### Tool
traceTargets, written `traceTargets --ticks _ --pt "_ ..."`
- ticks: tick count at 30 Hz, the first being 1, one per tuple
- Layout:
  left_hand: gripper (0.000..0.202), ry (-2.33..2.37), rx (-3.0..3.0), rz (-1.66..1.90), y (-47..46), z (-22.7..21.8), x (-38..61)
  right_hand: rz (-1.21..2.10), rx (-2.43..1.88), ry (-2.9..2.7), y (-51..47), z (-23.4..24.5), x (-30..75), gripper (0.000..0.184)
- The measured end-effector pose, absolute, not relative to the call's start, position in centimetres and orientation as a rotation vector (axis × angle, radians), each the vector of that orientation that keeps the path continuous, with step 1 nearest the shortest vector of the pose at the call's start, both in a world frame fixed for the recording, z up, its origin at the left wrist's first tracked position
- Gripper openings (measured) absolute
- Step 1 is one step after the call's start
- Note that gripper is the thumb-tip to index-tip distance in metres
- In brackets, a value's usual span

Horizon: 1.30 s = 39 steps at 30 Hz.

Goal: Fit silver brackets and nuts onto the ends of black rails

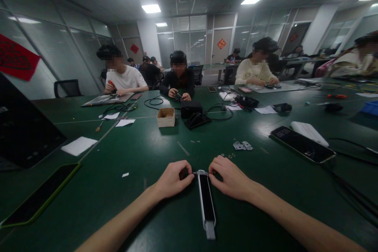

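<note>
Head view, single frame. Long black-and-silver bar (206, 201) lying lengthwise on the near side of the dark green surface (138, 153), its far end between both hands and its other end toward the body. Left hand (173, 180): grip pressed together on a small dark part (183, 173), just beside the bar's far end. Thin metal pin (195, 173) visible between that part and the bar's head; seating at either end hidden or too small to tell. Right hand (232, 177): grip pinching the bar's head, fingertips (213, 175) on the metal from the right side.

Progress, as judged from the layout: small dark part apparently joined or held against the bar by the pin, fit not confirmed. Apparently outstanding: small metal rings (229, 156), loose on the surface just ahead of the right hand, and a pair of hinge-like metal plates (242, 145) farther on, neither touched by a hand.

Around the work area: smartphone (302, 143) toward the right edge of view, tablet in a green case (39, 195) on the left, cardboard box (165, 117) and black case (191, 108) mid-surface. Seated co-workers across the surface, such as a person in a white T-shirt (126, 80), well apart, hands on their own items.
</note>
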<state>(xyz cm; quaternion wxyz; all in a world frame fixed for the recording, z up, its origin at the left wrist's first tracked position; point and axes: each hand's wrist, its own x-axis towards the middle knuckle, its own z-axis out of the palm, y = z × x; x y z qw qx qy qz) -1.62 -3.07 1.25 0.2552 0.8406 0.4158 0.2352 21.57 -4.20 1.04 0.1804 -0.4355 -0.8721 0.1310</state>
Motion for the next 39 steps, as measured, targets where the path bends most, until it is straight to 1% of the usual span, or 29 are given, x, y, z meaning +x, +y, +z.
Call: traceTargets --ticks 7,12,29,39 --pt "0.009 1.136 2.194 0.682 -3.12 0.93 -1.45 0.364 -1.244 -2.460 -4.36 1.36 21.46 0.012" --pt "0.014 1.120 2.219 0.674 -3.14 0.92 -1.44 0.374 -1.241 -2.456 -4.19 1.01 21.60 0.012" --pt "0.010 1.173 2.203 0.682 -3.14 1.13 -1.43 0.370 -1.246 -2.450 -4.21 1.11 21.52 0.014" --pt "0.015 1.124 2.201 0.610 -3.23 1.60 -1.48 0.363 -1.216 -2.451 -4.11 0.95 21.55 0.012"
